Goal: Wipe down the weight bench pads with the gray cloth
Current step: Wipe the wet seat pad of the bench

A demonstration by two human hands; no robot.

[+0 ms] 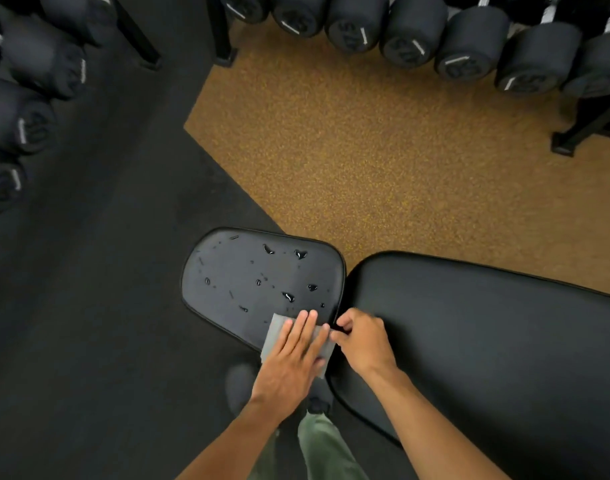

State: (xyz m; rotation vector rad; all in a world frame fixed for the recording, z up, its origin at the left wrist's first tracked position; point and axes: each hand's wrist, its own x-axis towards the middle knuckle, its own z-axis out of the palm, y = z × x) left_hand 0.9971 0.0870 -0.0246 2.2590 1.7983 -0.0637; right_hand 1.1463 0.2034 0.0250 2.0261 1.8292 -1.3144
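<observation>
we press left hand [293, 351] flat on gray cloth [277, 332] at seat pad [227, 271] near corner to mop droplets [288, 296]; right hand [362, 336] curled at cloth edge, pinch unclear

Soft, even light falls from above, and the scene is rather dim. The seat pad [234, 289] carries a dull sheen, with small bright glints on its droplets [289, 296]. Beyond the seat pad the speckled orange floor [365, 161] is the brightest area, while left of it the black floor [88, 271] is nearly featureless. Shadows are faint. Just right of the pad, the right hand [362, 341] is smeared by motion. Far beyond the pad, the dumbbells [469, 57] look soft and bowed by wide-angle distortion.
</observation>
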